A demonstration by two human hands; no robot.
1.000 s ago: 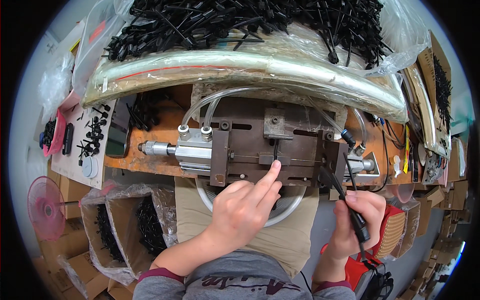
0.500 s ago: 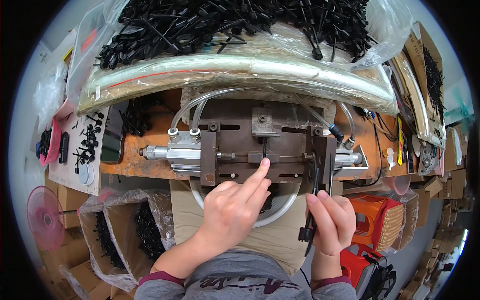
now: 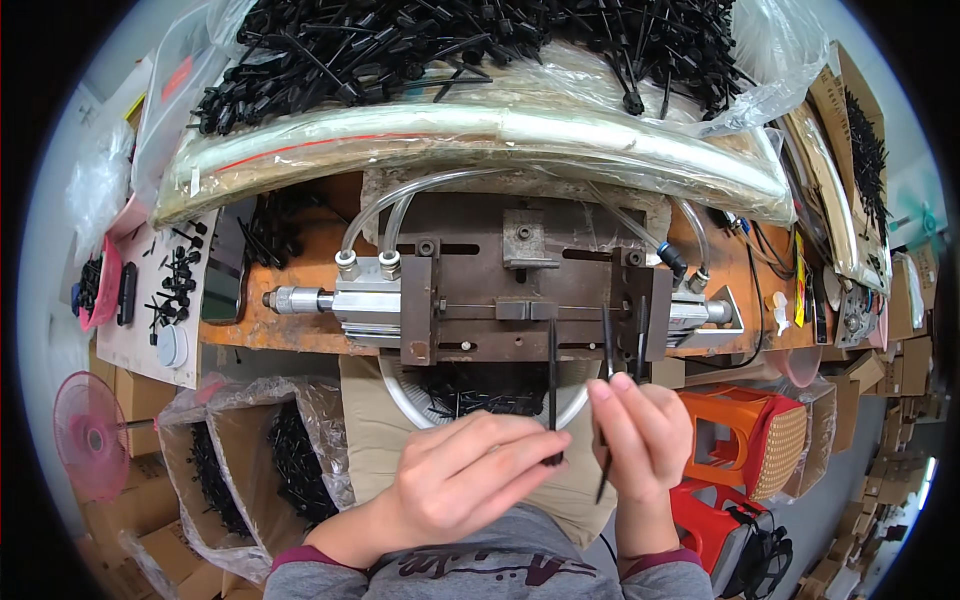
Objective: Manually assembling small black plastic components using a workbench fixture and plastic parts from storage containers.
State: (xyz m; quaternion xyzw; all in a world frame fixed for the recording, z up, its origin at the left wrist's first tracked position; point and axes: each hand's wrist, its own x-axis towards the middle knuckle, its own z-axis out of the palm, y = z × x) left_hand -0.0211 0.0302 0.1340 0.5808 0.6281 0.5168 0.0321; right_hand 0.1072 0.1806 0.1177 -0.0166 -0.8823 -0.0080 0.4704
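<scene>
In the head view, the left hand (image 3: pixel 470 470), low in the middle of the frame, pinches one long thin black plastic rod (image 3: pixel 553 385) near its fat bottom end. Its top shows over the flat brown metal plate (image 3: pixel 590 285) in the middle; I cannot tell if they touch. The right hand (image 3: pixel 640 435), right of the low middle, pinches thin black plastic rods (image 3: pixel 607 345) with thumb and finger. The step looks like handling rods singly. Next seems to need a steady pinch.

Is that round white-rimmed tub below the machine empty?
No, the tub isn't empty: black pieces show inside. I cannot tell how full.
</scene>
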